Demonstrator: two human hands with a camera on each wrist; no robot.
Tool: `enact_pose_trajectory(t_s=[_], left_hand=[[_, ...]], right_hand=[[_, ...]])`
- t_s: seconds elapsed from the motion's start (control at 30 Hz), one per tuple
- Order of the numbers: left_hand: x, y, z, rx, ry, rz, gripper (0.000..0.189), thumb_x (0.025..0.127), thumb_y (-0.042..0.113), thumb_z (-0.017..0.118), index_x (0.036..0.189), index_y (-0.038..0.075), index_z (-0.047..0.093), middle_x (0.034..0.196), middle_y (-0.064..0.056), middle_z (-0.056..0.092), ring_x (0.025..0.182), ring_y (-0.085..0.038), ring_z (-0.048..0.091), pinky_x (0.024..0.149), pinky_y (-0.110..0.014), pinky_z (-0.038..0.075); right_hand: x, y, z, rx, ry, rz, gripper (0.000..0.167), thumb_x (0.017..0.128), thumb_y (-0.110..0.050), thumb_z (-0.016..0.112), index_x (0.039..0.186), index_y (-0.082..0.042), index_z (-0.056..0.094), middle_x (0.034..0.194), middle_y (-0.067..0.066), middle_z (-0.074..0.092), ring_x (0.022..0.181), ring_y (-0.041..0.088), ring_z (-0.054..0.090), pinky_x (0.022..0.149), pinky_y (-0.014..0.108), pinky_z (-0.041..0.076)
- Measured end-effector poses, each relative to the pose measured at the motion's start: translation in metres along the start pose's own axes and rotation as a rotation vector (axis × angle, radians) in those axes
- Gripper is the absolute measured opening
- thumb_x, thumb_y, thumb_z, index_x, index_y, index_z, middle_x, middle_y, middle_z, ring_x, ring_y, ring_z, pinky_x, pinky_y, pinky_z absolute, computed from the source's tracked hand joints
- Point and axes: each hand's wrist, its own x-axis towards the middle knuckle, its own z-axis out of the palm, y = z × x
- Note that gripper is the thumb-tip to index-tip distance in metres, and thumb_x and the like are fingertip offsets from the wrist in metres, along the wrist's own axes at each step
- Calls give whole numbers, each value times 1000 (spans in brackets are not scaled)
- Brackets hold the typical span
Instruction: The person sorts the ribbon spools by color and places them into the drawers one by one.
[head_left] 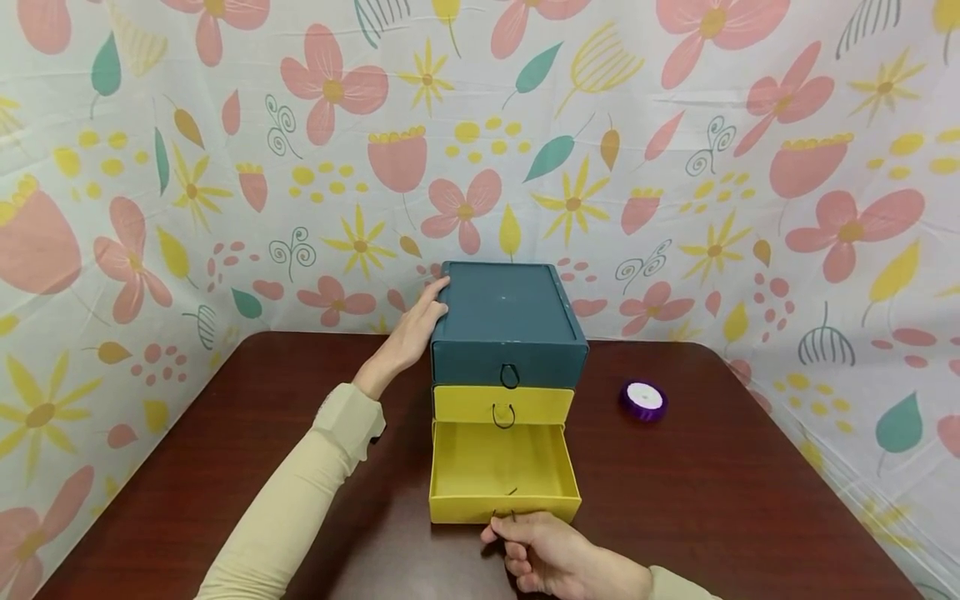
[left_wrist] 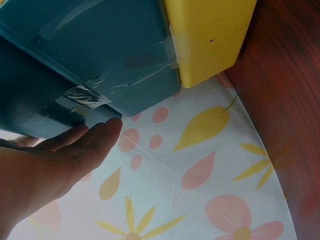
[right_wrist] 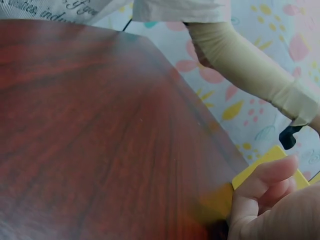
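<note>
A small drawer cabinet (head_left: 502, 304) with a dark teal top stands on the table. Its bottom yellow drawer (head_left: 450, 510) is pulled well out, while the middle yellow drawer (head_left: 461, 404) sticks out less. The teal top drawer (head_left: 465, 363) sits closed, with a dark loop on its front. My left hand (head_left: 408, 335) rests against the cabinet's upper left side, its fingers fairly straight; the left wrist view shows this hand (left_wrist: 65, 160) touching the teal side. At the bottom drawer's front, my right hand (head_left: 551, 554) pinches its dark loop handle between thumb and finger.
A purple ribbon roll (head_left: 643, 401) with a white centre lies to the cabinet's right on the dark red-brown table (head_left: 675, 500). Behind the table hangs a floral cloth (head_left: 480, 150). Clear tape (left_wrist: 150, 70) crosses the cabinet's side.
</note>
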Motion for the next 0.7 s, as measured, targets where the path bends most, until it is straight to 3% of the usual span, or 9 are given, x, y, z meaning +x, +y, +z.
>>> enact_pose_trajectory(t_s=[0.47,0.7], left_hand=[[-2,0,0,-14,5,5,55,102,41,26,155,30,16,163,3,10,150,-23,17,119,-52,19],[0,-2,2,-11,6,10,56,102,41,25,156,30,16,163,1,10,150,-25,16,119,-52,20]], right_hand=[[-7,5,3,16,-78,-23,21,100,-29,50,102,-11,62,58,-15,45,48,-3,42,47,11,36],[-13,9,4,-143,-48,4,24,98,-32,51,96,-13,66,58,-14,47,50,-1,40,49,13,34]])
